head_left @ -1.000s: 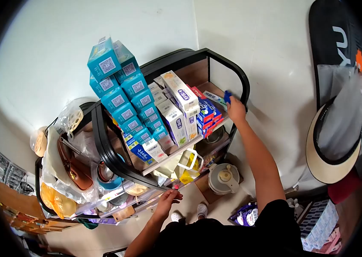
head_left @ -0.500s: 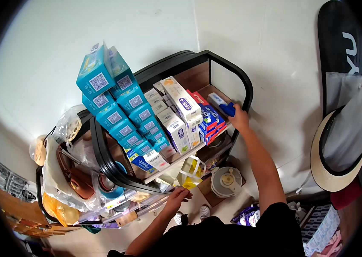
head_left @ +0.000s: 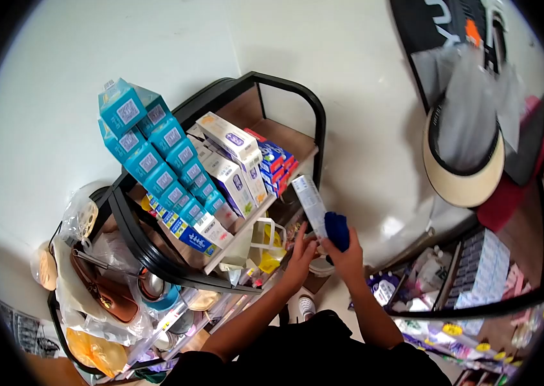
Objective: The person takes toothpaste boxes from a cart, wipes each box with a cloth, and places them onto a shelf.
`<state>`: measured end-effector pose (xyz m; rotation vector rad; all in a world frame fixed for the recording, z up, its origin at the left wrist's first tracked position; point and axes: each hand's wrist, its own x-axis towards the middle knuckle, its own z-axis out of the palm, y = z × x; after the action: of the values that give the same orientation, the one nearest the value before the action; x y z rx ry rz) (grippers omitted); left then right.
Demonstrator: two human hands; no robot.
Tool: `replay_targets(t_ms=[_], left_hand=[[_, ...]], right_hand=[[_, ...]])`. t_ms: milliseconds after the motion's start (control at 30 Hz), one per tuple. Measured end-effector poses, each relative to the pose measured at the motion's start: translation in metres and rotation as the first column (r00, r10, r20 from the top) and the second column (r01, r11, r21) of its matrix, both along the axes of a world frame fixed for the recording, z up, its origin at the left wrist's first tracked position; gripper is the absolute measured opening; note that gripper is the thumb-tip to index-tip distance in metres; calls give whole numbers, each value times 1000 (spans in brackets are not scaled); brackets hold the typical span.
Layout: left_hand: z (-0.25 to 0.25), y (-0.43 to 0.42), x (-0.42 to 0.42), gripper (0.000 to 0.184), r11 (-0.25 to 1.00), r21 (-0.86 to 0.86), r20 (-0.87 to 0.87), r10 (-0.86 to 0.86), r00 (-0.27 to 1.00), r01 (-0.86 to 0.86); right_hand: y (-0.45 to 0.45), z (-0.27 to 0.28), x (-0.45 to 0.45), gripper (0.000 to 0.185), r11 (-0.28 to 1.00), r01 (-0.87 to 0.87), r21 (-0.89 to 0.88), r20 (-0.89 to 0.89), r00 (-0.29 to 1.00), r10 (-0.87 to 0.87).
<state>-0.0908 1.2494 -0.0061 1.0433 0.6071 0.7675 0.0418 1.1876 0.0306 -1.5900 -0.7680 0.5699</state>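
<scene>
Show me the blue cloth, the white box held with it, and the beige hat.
Blue cloth (head_left: 337, 230): head view, its middle.
White box (head_left: 310, 202): head view, long side.
Beige hat (head_left: 467, 188): head view, its brim.

A white U stands on the black bag (head_left: 423, 32), and QR codes mark the teal boxes (head_left: 156, 154).

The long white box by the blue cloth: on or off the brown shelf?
Off: the right hand holds the box outside the shelf.
</scene>
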Motion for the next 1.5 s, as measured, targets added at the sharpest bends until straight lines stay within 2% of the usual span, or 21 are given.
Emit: replay_targets(t_ms=[33,100,133,167,200,233,300,333,467,600,667,700,833,967,1033,1100,1167,1233,1367,1400,1500], left_hand=[[1,-9,-1,62,999,-20,28,-30,999,30],[-16,-25,-4,57,961,268,-124,99,987,-63],[0,-39,-12,57,964,264,-123,75,990,-40],[17,-54,-23,54,999,-38,90,-1,996,5],[29,-66,-33,50,940,-321,306,-13,952,116],[28,-75,-42,50,935,-325,307,-38,951,142],[25,-98,-58,44,921,-304,279,-160,947,245],[30,-111,-62,40,913,-339,248,-146,958,226],[-5,-151,-73,41,827,-440,273,-247,930,349],[-27,-184,-81,44,746,-463,361,-336,870,480],[-26,-202,-79,47,764,-336,394,-417,819,550],[-27,-213,-80,47,745,-339,392,-444,806,575],[-30,-261,-80,53,554,-365,378,-646,663,748],[-18,-313,-66,52,469,-327,293,-774,560,820],[-21,-343,-58,52,416,-284,346,-796,497,864],[-19,-377,-51,52,385,-298,356,-804,476,874],[-8,-415,-43,52,343,-347,386,-796,466,873],[-11,-456,-36,52,315,-353,397,-802,446,881],[4,-538,-14,49,282,-376,477,-758,445,883],[2,-556,-8,46,283,-321,516,-748,418,904],[3,-598,6,51,216,-282,482,-811,333,935]], right_hand=[[-16,4,-15,44,1000,-23,-16,63,998,23],[-47,9,-45,43,999,-18,-37,124,992,23],[-61,11,-60,45,999,9,40,330,944,-22],[-76,11,-74,46,993,18,114,519,851,-75],[-92,6,-87,49,996,3,93,585,809,-57],[-107,3,-99,49,996,30,89,586,806,-77],[-138,5,-118,44,992,-40,119,717,695,-58],[-153,9,-127,40,992,-32,119,735,675,-66],[-204,4,-146,38,996,41,74,818,569,-84],[-242,-5,-155,36,977,198,77,799,574,-179],[-262,-7,-147,39,949,313,29,780,586,-217],[-272,-5,-140,39,925,378,28,772,579,-261],[-323,12,-96,34,775,624,101,756,458,-468],[-395,30,-62,32,695,710,112,717,426,-552],[-431,38,-60,30,678,724,127,719,404,-565],[-467,39,-66,31,649,751,122,725,379,-575],[-506,46,-79,34,597,796,98,799,294,-524],[-547,44,-93,36,591,802,88,810,288,-511],[-626,37,-135,42,699,714,28,795,409,-449],[-644,30,-145,42,714,700,27,801,412,-434],[-699,25,-167,44,752,656,56,824,395,-406]])
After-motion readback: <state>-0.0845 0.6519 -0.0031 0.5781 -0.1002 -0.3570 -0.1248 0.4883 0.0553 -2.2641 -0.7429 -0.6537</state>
